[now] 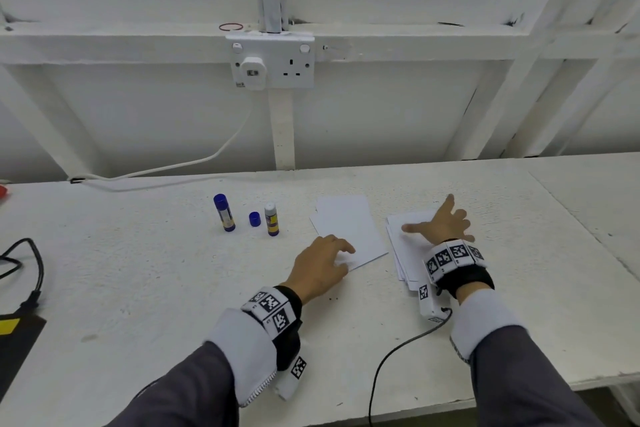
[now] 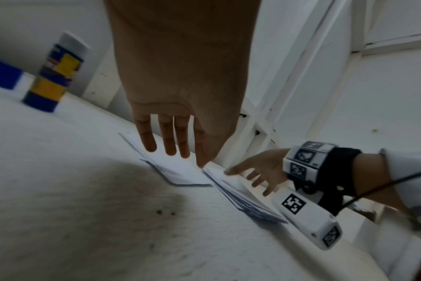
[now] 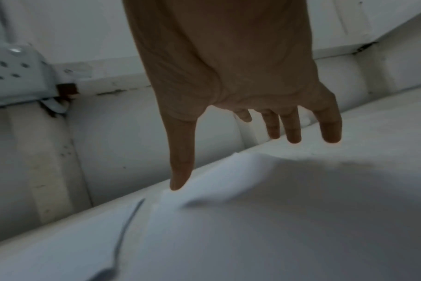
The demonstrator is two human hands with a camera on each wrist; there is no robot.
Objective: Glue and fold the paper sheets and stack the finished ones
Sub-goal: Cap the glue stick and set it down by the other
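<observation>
Head view. A white tabletop (image 1: 138, 270) carries two groups of white paper. The landmark is the uncapped glue stick (image 1: 272, 219), standing upright. To its right lies a small pile of sheets (image 1: 349, 225); further right, apart from that pile, lies a fanned stack of sheets (image 1: 403, 253). The left hand (image 1: 322, 265) rests on the near corner of the pile, fingers loosely bent and flat on the paper, grasping nothing. The right hand (image 1: 440, 225) lies spread over the far end of the fanned stack, fingers splayed and released. Just left of the uncapped glue stick stands its blue cap (image 1: 254, 219), and left of that a capped glue stick (image 1: 224, 212). Behind them, on the wall, is a double socket (image 1: 273, 61) with a white plug and cable.

Left wrist view. Only here do the layered edges show: the pile (image 2: 178, 171) holds at least two sheets, and the fanned stack (image 2: 243, 197) holds several offset ones. The left hand (image 2: 180, 95) extends straight fingers (image 2: 148, 140) down toward the pile; contact cannot be told. The uncapped glue stick (image 2: 54, 74) stands blurred at far left. The right hand (image 2: 260, 171) is visible from the side, fingers extended.

Right wrist view. This view alone shows the top sheet (image 3: 219, 176) bulging upward beneath the right hand (image 3: 228, 66), whose thumb tip (image 3: 180, 178) meets the paper's edge.
</observation>
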